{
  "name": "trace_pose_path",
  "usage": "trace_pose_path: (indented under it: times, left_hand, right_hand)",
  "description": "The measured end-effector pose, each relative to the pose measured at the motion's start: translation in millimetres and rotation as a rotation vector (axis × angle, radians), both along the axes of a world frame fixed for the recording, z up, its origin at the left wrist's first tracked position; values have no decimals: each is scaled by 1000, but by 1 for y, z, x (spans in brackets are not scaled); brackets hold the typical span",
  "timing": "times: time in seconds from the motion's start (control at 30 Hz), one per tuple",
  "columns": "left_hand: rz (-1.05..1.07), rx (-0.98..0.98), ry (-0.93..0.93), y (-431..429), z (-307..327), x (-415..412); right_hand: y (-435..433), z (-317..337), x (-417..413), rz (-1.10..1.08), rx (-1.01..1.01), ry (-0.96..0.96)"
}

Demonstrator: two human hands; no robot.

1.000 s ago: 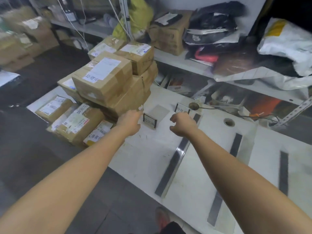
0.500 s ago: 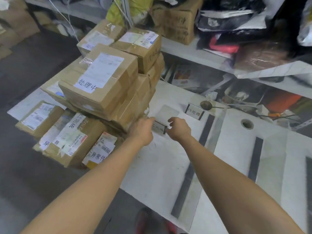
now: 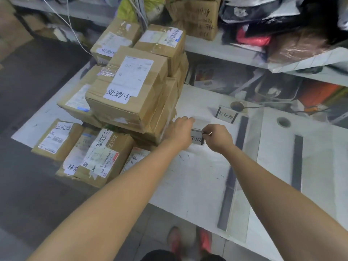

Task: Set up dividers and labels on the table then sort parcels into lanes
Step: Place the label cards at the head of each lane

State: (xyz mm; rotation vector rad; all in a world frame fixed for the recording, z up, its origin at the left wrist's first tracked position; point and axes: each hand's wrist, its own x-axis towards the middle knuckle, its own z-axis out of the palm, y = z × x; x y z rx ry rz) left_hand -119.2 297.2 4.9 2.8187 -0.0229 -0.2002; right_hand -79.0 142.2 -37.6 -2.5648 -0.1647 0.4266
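The white flat surface [image 3: 197, 176] holds a big pile of brown cardboard parcels [image 3: 131, 95]. Just beside the pile, the right hand [image 3: 218, 137] pinches a small white label card [image 3: 196, 138]. The left hand [image 3: 178, 132] meets the card's other end, but I cannot tell its grip.

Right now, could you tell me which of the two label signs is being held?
The nearer sign, ending 完成: the right hand pinches it, while the 待处理 sign stands untouched farther back.

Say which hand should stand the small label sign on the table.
Right, probably: the right hand pinches the label sign by its edge over bare table, while the left hand sits crowded against the parcel stack.
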Motion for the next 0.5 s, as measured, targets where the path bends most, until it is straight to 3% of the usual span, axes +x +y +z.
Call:
trace_pose_path:
  times: [0.23,0.5]
  left_hand:
    - [-30,-26,-114,-8,14,-10]
    - [-64,-263,-141,-31,44,-16]
  right_hand:
    - [-27,49,-22,-9,62,-103]
    - [-69,88,-50,-74,192,-208]
